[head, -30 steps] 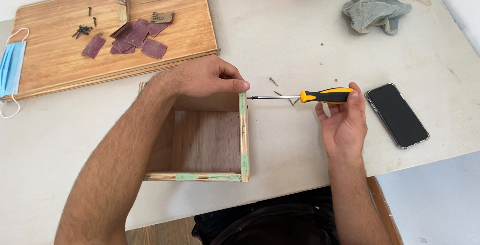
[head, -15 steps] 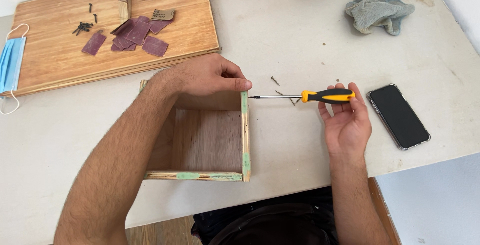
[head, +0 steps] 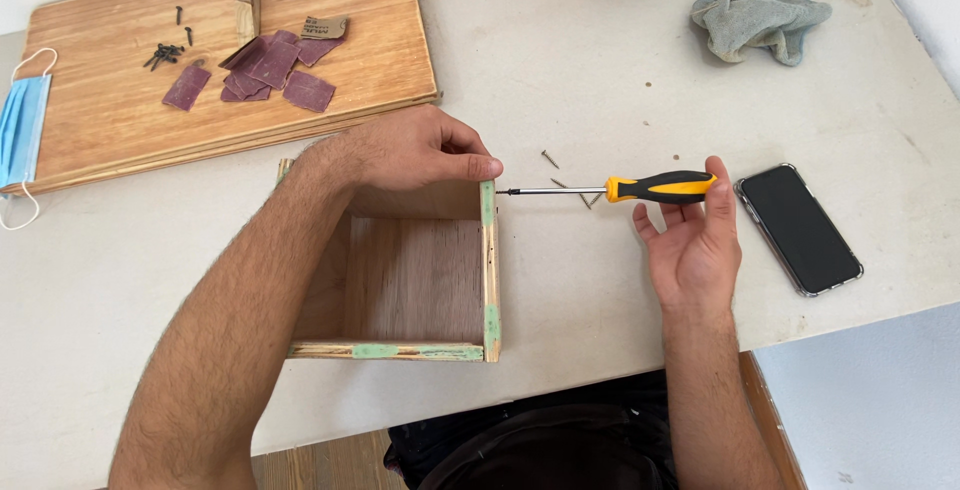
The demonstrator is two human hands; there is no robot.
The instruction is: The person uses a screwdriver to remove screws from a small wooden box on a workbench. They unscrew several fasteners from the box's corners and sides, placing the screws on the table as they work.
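Note:
An open wooden box frame (head: 420,280) with green paint marks lies on the pale table (head: 600,80). My left hand (head: 415,155) grips its far top edge near the right corner. My right hand (head: 690,240) holds a screwdriver (head: 655,187) with a yellow and black handle, fingers loosely around the handle from below. The screwdriver lies level, its tip against the outside of the box's right wall near the far corner. A few loose screws (head: 570,185) lie on the table under the shaft.
A black phone (head: 798,227) lies right of my hand. A grey rag (head: 755,15) sits far right. A wooden board (head: 110,100) at far left bears sandpaper pieces (head: 270,68), dark screws (head: 165,52) and blue cloth. A blue face mask (head: 22,130) lies at the left edge.
Hands, box and screwdriver hold almost the same position. My right fingers have shifted slightly on the handle.

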